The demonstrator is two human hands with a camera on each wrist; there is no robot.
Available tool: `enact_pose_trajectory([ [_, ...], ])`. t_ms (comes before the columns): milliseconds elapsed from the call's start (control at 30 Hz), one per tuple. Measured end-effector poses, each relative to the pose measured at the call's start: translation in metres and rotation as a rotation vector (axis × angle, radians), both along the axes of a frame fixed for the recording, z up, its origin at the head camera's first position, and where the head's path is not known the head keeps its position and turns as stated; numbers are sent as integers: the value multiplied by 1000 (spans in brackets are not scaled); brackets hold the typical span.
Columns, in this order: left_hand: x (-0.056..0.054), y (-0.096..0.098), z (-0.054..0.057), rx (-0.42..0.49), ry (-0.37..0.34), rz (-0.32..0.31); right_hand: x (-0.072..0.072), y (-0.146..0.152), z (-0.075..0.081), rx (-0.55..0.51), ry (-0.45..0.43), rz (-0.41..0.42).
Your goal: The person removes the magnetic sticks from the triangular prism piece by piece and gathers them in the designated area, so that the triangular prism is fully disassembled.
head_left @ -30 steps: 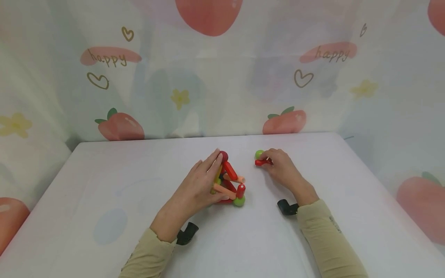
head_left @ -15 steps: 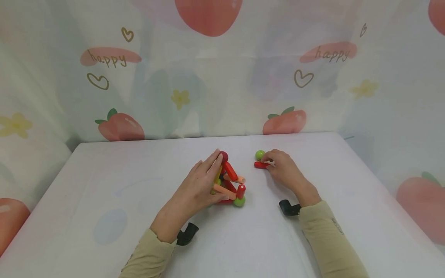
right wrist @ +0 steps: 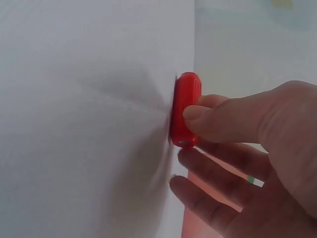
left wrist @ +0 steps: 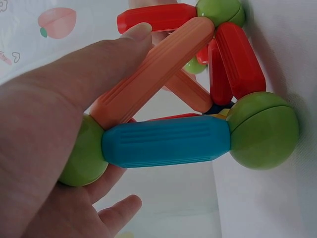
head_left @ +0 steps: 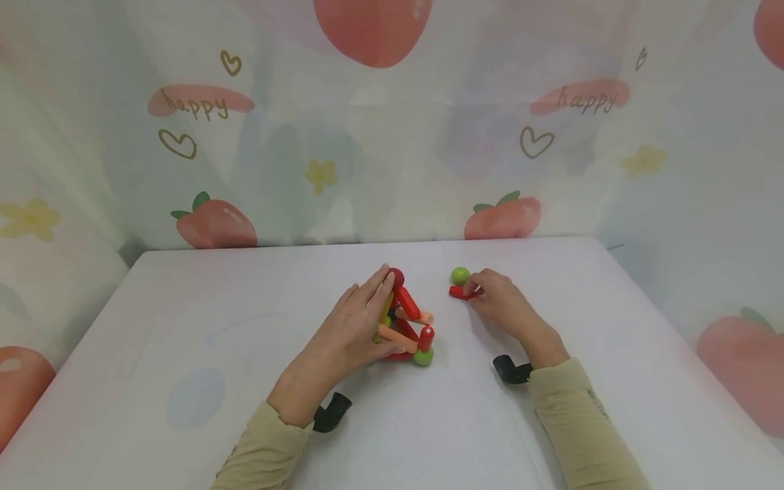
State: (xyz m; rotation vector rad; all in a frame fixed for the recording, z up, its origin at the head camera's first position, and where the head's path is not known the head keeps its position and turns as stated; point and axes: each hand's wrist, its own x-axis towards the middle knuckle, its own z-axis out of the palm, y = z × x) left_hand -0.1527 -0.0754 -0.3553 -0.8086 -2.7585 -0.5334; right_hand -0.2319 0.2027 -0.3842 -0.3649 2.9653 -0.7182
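My left hand [head_left: 346,333] grips the left side of a frame built of magnetic rods and balls. In the left wrist view, the thumb lies over an orange rod [left wrist: 158,69], close to a green ball at the corner. A blue rod [left wrist: 166,141] joins that corner to another green ball [left wrist: 265,130]. A dark red ball [head_left: 397,277] tops the frame, and a short red rod [head_left: 426,338] stands on its near right ball. To the right, my right hand [head_left: 505,306] pinches a loose red magnetic rod [right wrist: 185,106] between thumb and fingers, at the table surface.
One loose green ball [head_left: 460,275] lies just behind the red rod in my right hand. Black wrist mounts [head_left: 513,369] stick out below both wrists. White cloth covers the table [head_left: 184,306], and a printed curtain [head_left: 392,136] rises behind its far edge.
My right hand has drawn slightly right and toward me with the red rod, which now sits lower, and more of the loose green ball shows. The left hand and the frame stay put.
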Motion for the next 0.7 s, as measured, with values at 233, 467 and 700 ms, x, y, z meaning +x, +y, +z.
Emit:
enact_pose_trajectory([
  [233, 0, 0, 0, 0, 10, -3, -1, 3, -2, 33, 27, 40],
  [467, 0, 0, 0, 14, 11, -5, 4, 6, 9, 28, 28, 22],
  [700, 1, 0, 0, 6, 7, 0, 13, 0, 26, -47, 148, 44],
])
